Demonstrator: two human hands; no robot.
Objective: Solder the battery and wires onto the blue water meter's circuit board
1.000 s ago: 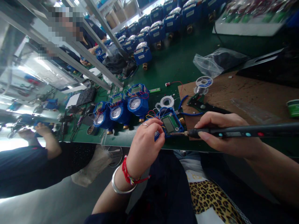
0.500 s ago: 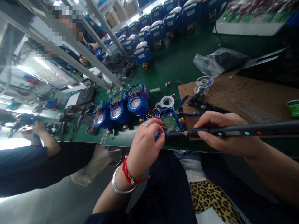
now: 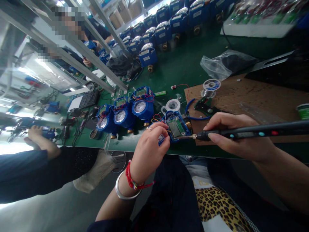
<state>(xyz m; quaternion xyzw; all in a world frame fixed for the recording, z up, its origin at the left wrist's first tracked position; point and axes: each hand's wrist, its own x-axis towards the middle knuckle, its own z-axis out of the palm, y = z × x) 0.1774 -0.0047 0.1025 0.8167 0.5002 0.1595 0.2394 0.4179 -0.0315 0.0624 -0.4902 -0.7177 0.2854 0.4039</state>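
Observation:
My right hand (image 3: 243, 137) is closed around a black soldering iron (image 3: 241, 132), held nearly level with its tip pointing left. That tip reaches the lower edge of an opened blue water meter (image 3: 189, 126), whose green circuit board (image 3: 180, 124) and grey display face up. At the meter's left side, my left hand (image 3: 152, 145) is closed in a pinch beside thin coloured wires (image 3: 158, 118). What its fingertips hold is hidden. The round dial of this meter is mostly covered by that hand.
Three wired blue meters (image 3: 142, 108) stand to the left. Behind are a white tape roll (image 3: 173, 105), a solder spool (image 3: 211, 87), green-handled wire strippers (image 3: 205, 106) and cardboard (image 3: 231, 93). Rows of meters (image 3: 163, 32) fill the back. A co-worker's hand (image 3: 35, 132) is at far left.
My right hand and the soldering iron have shifted slightly right, with the tip still at the meter's lower edge. My left hand has barely moved. The co-worker's hands at far left have moved.

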